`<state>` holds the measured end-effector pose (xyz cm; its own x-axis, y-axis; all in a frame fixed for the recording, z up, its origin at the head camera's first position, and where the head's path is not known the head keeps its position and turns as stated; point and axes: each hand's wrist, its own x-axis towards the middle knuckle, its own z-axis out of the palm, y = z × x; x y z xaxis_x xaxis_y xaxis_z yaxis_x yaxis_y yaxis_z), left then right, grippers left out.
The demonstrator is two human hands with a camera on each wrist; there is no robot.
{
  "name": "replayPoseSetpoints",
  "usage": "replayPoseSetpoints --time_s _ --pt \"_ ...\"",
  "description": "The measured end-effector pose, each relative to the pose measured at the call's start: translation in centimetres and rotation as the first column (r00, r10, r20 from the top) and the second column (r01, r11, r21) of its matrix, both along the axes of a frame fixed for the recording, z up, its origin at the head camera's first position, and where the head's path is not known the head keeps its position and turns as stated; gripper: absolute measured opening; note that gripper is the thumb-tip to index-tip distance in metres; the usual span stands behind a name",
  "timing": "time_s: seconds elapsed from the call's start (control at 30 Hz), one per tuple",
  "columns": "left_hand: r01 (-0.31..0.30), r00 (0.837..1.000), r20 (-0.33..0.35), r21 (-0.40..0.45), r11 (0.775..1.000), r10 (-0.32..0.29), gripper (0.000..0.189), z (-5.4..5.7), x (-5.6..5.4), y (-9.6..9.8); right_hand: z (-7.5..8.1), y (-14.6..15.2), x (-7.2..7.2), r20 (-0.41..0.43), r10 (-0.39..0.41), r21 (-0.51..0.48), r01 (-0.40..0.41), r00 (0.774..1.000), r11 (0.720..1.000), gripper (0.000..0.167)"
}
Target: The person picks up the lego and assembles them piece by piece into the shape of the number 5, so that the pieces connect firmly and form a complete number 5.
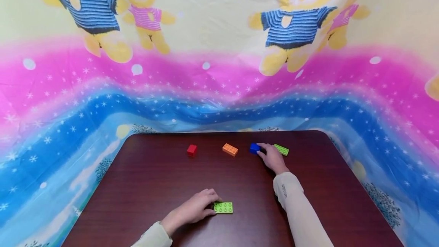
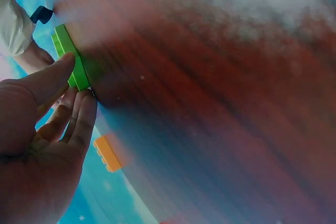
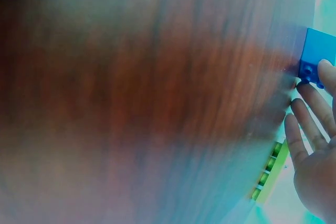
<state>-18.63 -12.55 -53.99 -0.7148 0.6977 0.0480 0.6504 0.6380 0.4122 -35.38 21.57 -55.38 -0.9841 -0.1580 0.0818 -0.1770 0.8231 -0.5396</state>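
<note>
Near the front middle of the table, my left hand pinches the left end of a light green toy building brick, studs up. Thumb and fingertips lie on either side of this green brick in the left wrist view. Farther back on the right, my right hand holds a blue brick at its right side between thumb and index finger. In the right wrist view the blue brick shows studs towards the hand, which partly covers it. A second green brick lies just right of that hand.
An orange brick lies left of the blue one, and a red brick is farther left along the back of the dark brown table. Behind the table's far edge hangs a printed bear cloth.
</note>
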Motion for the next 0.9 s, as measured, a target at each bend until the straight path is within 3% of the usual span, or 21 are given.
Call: replayPoseSetpoints --time_s 0.23,0.4,0.5,0.9 --pt "-0.03 0.999 0.021 0.054 0.998 0.029 0.039 0.08 0.03 -0.27 -0.06 -0.01 -0.25 -0.025 0.01 0.021 -0.01 1.0 1.0 0.047" --pt "-0.063 0.996 0.069 0.136 0.989 0.054 0.036 0.01 0.01 -0.52 -0.37 0.08 -0.29 -0.027 0.007 0.021 -0.006 1.0 1.0 0.047" --pt "-0.068 0.996 0.066 0.162 0.984 0.058 0.035 -0.17 -0.09 -0.55 -0.49 0.12 -0.29 -0.03 0.003 0.017 -0.003 1.0 1.0 0.048" --pt "-0.067 0.998 0.014 0.129 0.989 0.065 0.031 -0.35 -0.2 -0.25 -0.33 -0.27 -0.12 -0.033 -0.022 0.013 0.023 0.999 1.0 0.048"
